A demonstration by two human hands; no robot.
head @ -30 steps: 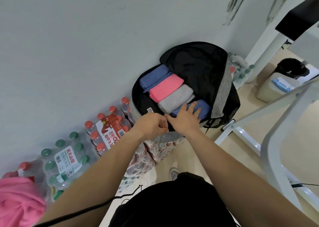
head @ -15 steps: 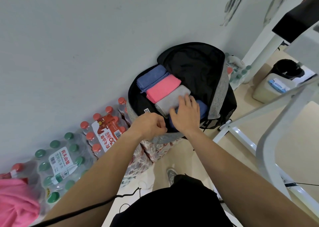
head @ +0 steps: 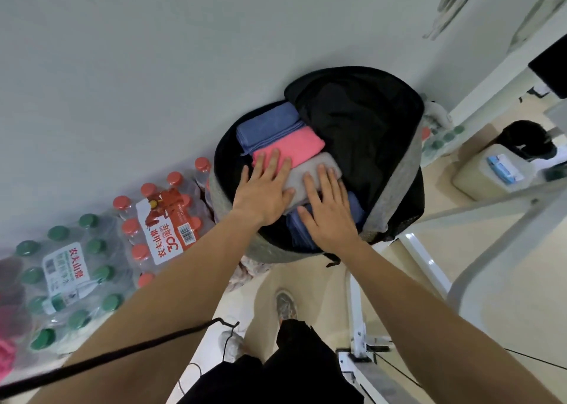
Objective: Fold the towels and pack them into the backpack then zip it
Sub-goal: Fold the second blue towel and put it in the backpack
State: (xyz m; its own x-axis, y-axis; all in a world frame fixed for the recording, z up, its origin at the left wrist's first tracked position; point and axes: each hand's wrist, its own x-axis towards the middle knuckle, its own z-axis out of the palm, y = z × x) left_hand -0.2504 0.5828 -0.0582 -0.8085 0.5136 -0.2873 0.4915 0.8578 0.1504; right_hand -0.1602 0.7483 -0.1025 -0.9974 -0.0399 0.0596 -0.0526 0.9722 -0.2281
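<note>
A black and grey backpack [head: 395,182] lies open on packs of bottles against the wall, its flap thrown back. Inside lie folded towels in a row: a blue towel [head: 267,124], a pink towel [head: 294,144], a grey towel [head: 310,173] and another blue towel [head: 356,207] nearest me. My left hand [head: 264,189] presses flat on the pink and grey towels with straight fingers. My right hand [head: 328,207] lies flat across the grey towel and the near blue towel.
Shrink-wrapped packs of red-capped bottles [head: 165,219] and green-capped bottles [head: 67,281] line the wall at left. A white table leg and frame [head: 478,265] stand at right. A plastic jug [head: 491,170] and a black bin [head: 527,139] sit beyond. A black cable [head: 122,354] crosses my left arm.
My left hand has let go of the backpack's near edge, opened and moved onto the pink and grey towels. My right hand slid slightly further over the grey towel.
</note>
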